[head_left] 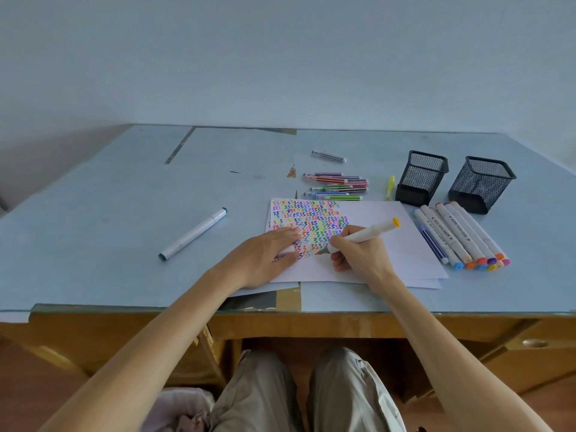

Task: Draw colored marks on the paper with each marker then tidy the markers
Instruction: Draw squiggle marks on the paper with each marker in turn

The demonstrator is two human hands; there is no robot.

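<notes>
Our right hand (358,254) held a light, stiff orange marker (363,234) mid-barrel, tip on the paper (389,244); our left hand (268,251) lay flat left of it

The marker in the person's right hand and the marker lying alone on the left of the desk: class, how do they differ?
The marker in the right hand is gripped, tilted, with its tip on the paper; the lone marker lies flat on the desk, untouched. The held one has an orange end cap; the lone one has dark green ends. Both have white barrels.
</notes>
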